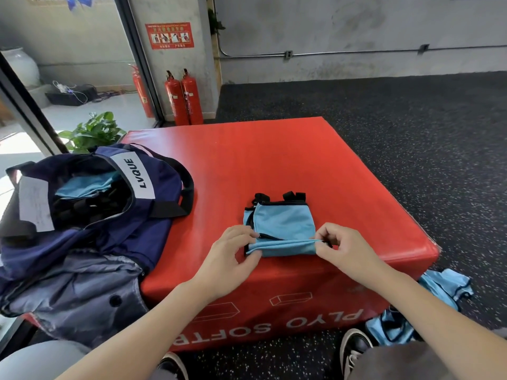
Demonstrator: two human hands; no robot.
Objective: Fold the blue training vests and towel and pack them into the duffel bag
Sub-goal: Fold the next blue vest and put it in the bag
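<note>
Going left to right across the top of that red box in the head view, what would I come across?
duffel bag → left hand → vest → right hand

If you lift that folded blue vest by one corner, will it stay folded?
Probably not. The vest looks like thin, soft cloth, so it would likely flop open. Both hands, left hand and right hand, pinch its near fold, which suggests it won't hold shape alone.
</note>
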